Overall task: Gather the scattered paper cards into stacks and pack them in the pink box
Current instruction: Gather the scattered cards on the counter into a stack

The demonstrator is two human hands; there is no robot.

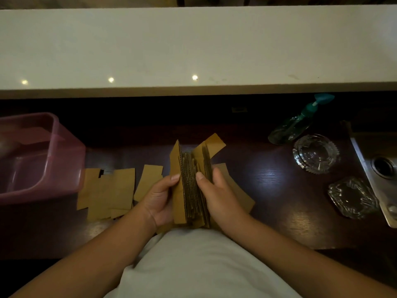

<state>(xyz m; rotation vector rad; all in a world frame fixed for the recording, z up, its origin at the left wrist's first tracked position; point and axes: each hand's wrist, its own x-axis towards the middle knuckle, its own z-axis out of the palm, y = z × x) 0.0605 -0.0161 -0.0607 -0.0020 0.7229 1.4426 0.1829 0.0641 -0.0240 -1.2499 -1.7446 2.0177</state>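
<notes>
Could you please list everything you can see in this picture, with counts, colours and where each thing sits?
card stack: one bundle, brown corrugated, stood on edge at the near middle of the table, clamped between both hands
loose cards: several, overlapping so the number is unclear, brown, flat on the table left of the stack
pink box: one, translucent pink, far left
spray bottle: one, clear with teal top, lying far right
glass ashtrays: two, clear, right side, one nearer the person
metal sink: one, steel, right edge
table: one, dark wood
white counter: one, beyond the table
left hand: on the stack's left face
right hand: on its right face
</notes>
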